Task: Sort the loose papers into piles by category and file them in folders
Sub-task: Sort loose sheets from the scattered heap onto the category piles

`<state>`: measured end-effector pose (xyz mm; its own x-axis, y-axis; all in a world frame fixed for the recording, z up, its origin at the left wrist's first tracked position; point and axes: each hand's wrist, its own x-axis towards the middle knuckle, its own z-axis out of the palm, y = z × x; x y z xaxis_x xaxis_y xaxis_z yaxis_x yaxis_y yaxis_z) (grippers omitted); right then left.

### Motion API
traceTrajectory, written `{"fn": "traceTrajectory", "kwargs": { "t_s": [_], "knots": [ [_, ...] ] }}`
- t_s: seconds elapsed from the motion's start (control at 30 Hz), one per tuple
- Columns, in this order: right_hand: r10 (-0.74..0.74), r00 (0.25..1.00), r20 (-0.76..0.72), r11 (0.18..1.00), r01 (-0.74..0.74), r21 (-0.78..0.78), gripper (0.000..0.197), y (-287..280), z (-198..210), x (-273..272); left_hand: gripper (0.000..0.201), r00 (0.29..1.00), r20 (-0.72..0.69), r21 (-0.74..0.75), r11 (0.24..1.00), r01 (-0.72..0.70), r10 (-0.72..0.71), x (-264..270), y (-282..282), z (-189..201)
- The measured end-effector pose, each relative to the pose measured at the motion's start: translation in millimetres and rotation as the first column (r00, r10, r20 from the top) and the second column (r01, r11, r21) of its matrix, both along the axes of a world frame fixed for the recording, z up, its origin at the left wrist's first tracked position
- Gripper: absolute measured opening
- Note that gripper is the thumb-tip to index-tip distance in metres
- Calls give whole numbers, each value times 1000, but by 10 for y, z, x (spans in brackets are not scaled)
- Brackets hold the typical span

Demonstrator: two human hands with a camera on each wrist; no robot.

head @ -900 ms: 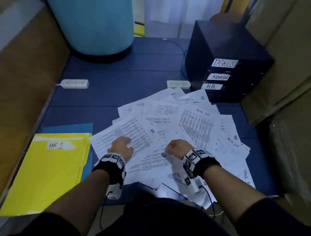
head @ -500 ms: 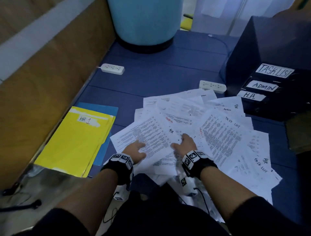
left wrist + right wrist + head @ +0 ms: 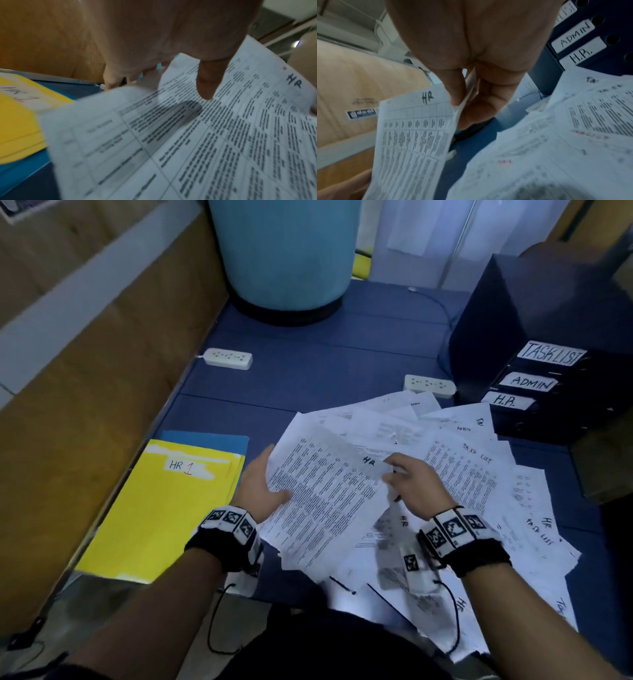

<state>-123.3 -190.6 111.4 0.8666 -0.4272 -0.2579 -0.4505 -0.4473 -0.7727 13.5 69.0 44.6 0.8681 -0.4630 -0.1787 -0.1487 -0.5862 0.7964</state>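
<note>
Sheet marked HR (image 3: 325,494) is now lifted off the pile (image 3: 479,474) mid-frame; left hand (image 3: 262,491) and right hand (image 3: 416,486) both pinch its edges. A loose pinch could drop it among other categories instead of the yellow folder (image 3: 161,508), lower left.

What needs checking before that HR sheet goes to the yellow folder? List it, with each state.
1. Sheet marked HR: ok.
2. Left hand holds its left edge, thumb on top: ok.
3. Right hand pinches its top corner: ok.
4. Sheet lifted off the pile: ok.
5. Only one sheet held: cannot tell.
6. Yellow folder labelled HR 1, but shut: not ok.
</note>
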Motion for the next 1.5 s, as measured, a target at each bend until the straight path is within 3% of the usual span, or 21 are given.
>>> {"fn": "traceTrajectory", "kwargs": {
  "t_s": [0.17,0.23,0.33,0.4,0.53,0.63,0.73,0.8,0.87,0.93,1.0,1.3,1.5],
  "knots": [
    [-120,988,99,990,111,86,18,170,190,26,30,999,-29,-106,994,-38,35,161,85,368],
    [-187,973,133,976,170,134,9,250,196,57,19,999,-2,-88,995,-40,40,216,135,396],
    [-334,933,134,935,310,175,18,321,105,26,20,993,-5,-120,986,-118,118,322,225,362],
    [-390,919,61,917,383,110,22,339,-33,-60,22,985,2,-120,978,-172,173,388,299,301],
    [-371,883,-287,928,347,-133,43,305,-443,-232,22,981,6,-82,978,-191,192,475,434,211],
    [-441,739,-510,894,310,-324,71,326,-804,-288,24,982,14,-58,981,-188,189,507,443,226],
    [-509,640,-576,854,289,-433,91,383,-1092,-334,24,984,13,-46,983,-177,177,512,407,224],
    [-529,642,-555,847,353,-398,83,424,-1114,-334,24,986,-4,-44,985,-165,165,512,389,212],
    [-540,664,-517,840,393,-373,62,432,-1036,-340,23,988,-21,-39,987,-153,153,509,362,198],
    [-543,728,-419,835,416,-360,37,369,-988,-371,23,989,-30,-29,988,-149,148,498,346,207],
    [-516,784,-345,850,420,-316,26,297,-893,-401,23,987,-40,-41,987,-155,154,480,331,235],
    [-454,832,-319,864,324,-385,25,74,-695,-410,22,991,-73,-52,992,-112,108,438,279,209],
    [-473,871,-132,764,331,-553,29,-59,-546,-366,18,995,-88,-48,998,-45,40,452,234,182]
  ]
}}
